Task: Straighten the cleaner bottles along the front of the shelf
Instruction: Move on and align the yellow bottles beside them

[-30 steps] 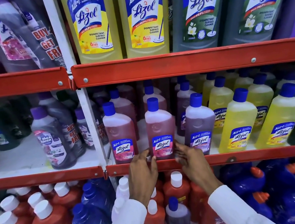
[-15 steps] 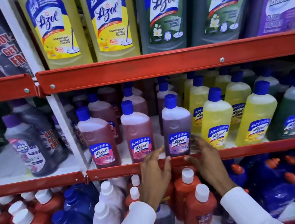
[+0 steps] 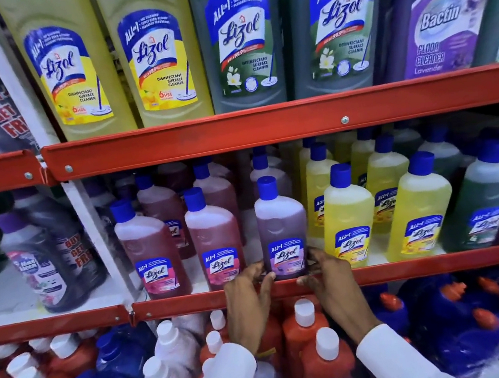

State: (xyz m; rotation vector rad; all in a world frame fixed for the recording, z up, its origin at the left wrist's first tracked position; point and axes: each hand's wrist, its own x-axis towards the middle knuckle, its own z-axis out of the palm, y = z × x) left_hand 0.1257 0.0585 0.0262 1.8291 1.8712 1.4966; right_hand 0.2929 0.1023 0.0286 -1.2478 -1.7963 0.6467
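Note:
A purple Lizol bottle with a blue cap stands upright at the front of the middle shelf, label facing me. My left hand grips its lower left side and my right hand grips its lower right side, both over the red shelf lip. Left of it stand two pink Lizol bottles. To its right stand yellow Lizol bottles, then a green one. More bottles fill the rows behind.
Large yellow, green and purple cleaner bottles line the top shelf. A white upright post divides the bays; dark bottles stand left of it. Red, white and blue bottles crowd the bottom shelf beneath my arms.
Both hands moved right from the second pink bottle to the purple bottle and closed around its base. The view shifted right with them.

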